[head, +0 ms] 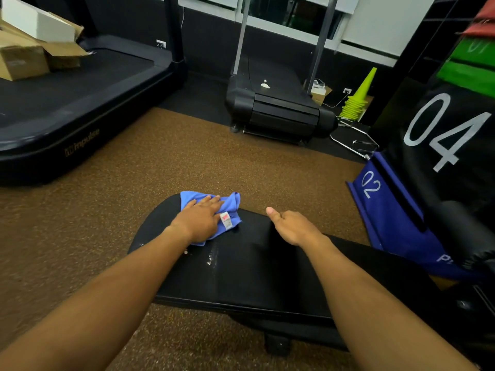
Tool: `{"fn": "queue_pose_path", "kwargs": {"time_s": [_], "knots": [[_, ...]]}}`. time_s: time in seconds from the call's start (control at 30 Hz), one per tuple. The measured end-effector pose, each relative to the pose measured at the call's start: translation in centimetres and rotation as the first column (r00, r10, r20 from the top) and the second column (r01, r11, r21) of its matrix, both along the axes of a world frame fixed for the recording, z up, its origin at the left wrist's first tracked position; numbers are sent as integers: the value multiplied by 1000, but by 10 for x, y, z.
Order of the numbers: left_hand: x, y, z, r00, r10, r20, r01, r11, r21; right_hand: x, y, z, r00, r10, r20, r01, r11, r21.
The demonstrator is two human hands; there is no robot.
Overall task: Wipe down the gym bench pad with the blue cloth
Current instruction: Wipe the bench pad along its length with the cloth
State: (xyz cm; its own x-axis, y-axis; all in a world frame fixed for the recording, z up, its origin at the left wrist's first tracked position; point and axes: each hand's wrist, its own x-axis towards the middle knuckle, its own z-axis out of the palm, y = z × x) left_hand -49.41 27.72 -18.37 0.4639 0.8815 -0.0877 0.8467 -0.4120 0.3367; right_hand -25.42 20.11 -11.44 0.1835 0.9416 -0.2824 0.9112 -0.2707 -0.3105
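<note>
My left hand (199, 219) presses flat, fingers spread, on the cloth (230, 210) atop the pad (249, 263); my right hand (292, 227) rests loosely curled beside it, holding nothing.

two treadmills (67, 103), one cloth (211, 210), two hands (199, 219)

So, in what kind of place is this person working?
Most likely a gym. Two treadmills stand on the rubber floor, one at the left and one further back, a stack of training cones sits by the wall, and the left hand presses a blue cloth onto a padded bench.
</note>
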Motion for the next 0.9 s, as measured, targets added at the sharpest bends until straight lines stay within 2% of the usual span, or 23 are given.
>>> {"fn": "queue_pose_path", "kwargs": {"time_s": [0.3, 0.5, 0.73, 0.9], "knots": [[-55, -11, 1, 995, 100, -11, -100, 995, -16, -39, -3, 1, 996, 79, -30, -78, 996, 41], [-78, -16, -3, 972, 234, -4, -234, 971, -40, -41, -6, -1, 994, 87, -68, -84, 995, 57], [-54, -48, 3, 987, 147, -67, -147, 989, 5, -74, 4, -2, 982, 166, -93, -153, 978, 139], [-20, -71, 2, 999, 36, -6, -36, 999, -9, -106, 9, 1, 951, 288, -113, -254, 935, 246]]}}
